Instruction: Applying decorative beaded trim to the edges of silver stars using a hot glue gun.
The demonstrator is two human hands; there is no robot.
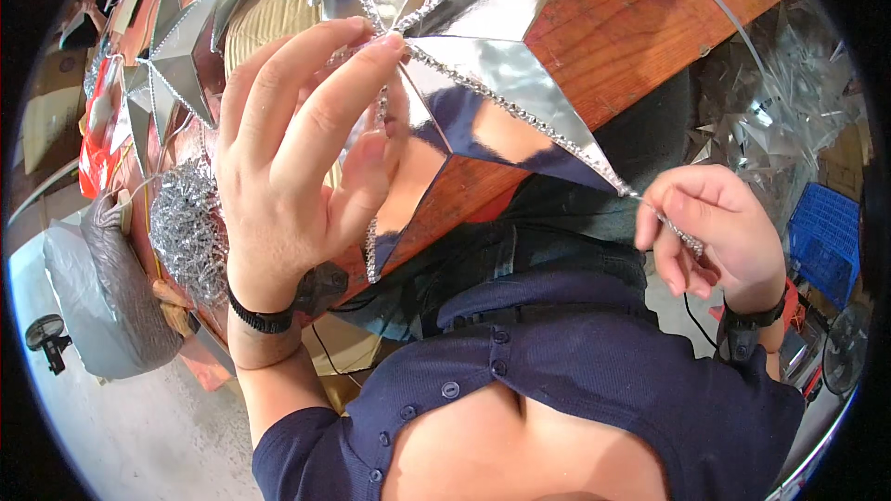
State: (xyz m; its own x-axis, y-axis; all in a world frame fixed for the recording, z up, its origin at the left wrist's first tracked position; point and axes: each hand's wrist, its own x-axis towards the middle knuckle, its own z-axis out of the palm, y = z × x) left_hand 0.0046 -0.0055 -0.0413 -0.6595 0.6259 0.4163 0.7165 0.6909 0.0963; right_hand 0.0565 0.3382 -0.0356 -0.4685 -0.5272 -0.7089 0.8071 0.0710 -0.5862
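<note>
A large silver mirror-foil star (pixel 501 65) fills the upper middle, its ridges lined with a beaded silver trim (pixel 520 102). My left hand (pixel 297 158) is raised in front of it, thumb and forefinger pinching the trim at the star's inner corner. My right hand (pixel 715 232) at the right pinches the loose end of the same trim just past the star's lower right tip. The star lies over a reddish wooden table (pixel 631 28).
A second silver star (pixel 176 56) lies at the upper left. A heap of silver trim (pixel 190 232) sits below it, next to a grey sack (pixel 121 288). A blue crate (pixel 826 237) and clear plastic wrapping (pixel 789 102) are at the right.
</note>
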